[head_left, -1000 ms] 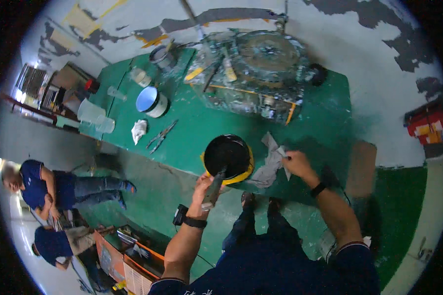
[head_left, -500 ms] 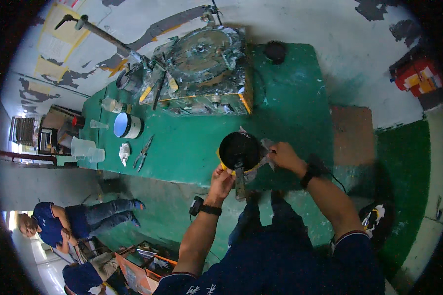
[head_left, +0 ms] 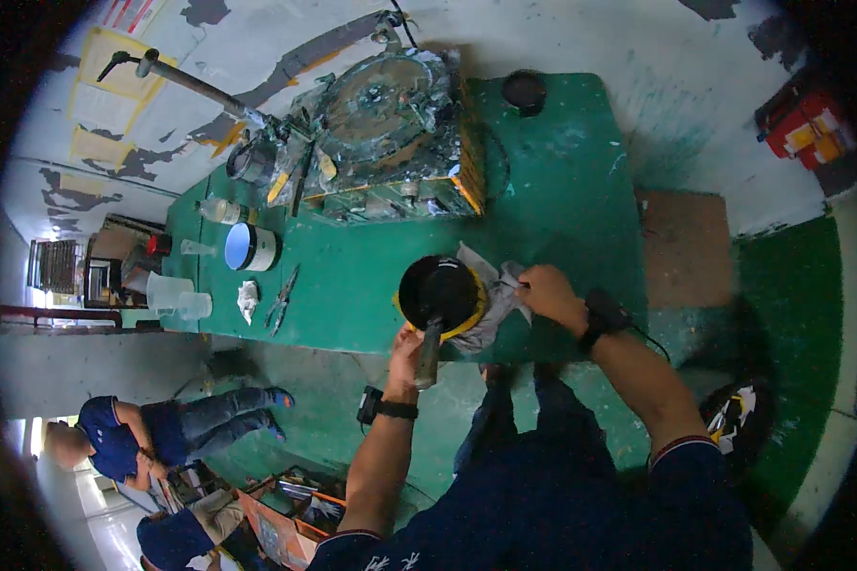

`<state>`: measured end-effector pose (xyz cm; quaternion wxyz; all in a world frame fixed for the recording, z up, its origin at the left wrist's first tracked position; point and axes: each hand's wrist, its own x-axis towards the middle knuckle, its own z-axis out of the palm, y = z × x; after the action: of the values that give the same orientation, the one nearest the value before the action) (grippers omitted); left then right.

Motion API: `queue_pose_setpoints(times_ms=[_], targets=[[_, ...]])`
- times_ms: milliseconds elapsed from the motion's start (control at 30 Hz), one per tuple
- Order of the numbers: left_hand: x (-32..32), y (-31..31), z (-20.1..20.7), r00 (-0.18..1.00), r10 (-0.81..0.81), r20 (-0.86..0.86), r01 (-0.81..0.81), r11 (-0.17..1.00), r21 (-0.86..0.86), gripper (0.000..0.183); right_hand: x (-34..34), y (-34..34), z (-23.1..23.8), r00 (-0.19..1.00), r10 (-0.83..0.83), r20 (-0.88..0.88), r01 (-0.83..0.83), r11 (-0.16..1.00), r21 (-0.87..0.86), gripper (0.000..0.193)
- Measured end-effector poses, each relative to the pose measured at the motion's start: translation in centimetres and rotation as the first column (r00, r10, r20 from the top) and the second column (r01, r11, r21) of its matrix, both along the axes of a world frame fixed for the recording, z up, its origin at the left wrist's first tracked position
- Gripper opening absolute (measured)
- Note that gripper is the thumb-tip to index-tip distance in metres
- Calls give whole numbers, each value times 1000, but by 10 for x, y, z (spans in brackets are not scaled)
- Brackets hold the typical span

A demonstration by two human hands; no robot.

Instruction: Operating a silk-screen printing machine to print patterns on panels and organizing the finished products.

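Observation:
Near the table's front edge, my left hand (head_left: pixel 408 356) is closed on the near left side of a round tub (head_left: pixel 427 288) with a black inside and a yellow rim. A flat-handled spatula (head_left: pixel 429 354) rests in the tub, its handle sticking out over the near rim beside my left fingers. To the right of the tub lies a crumpled grey cloth (head_left: pixel 490 322), against the tub's side. My right hand (head_left: pixel 549 293) pinches the cloth's right end. The underside of the tub is hidden.
A paint-stained machine (head_left: pixel 390 143) stands at the back of the green table (head_left: pixel 562 190). Leftward are pliers (head_left: pixel 284 301), a white-and-black tub (head_left: pixel 251 247), a crumpled tissue (head_left: pixel 248 301) and clear plastic cups (head_left: pixel 167 293). Two people are at lower left; an open orange drawer (head_left: pixel 281 533) is near them.
The tub has shifted left with my left hand, away from my right hand. More of the grey cloth now shows spread between the tub and my right fingers.

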<state>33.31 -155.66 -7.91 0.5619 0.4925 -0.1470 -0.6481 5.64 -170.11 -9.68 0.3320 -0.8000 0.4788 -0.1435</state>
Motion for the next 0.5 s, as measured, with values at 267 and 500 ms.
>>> queue_pose_setpoints(times_ms=[267, 500], targets=[[-22, -20, -7, 996, -84, 7, 85, 990, -111, 33, -4, 0, 4, 995, -80, -51, 82, 996, 44, 29], [8, -13, -1, 989, -29, 143, 33, 999, -32, 25, 12, -8, 12, 994, -87, 73, 78, 990, 120, 26]])
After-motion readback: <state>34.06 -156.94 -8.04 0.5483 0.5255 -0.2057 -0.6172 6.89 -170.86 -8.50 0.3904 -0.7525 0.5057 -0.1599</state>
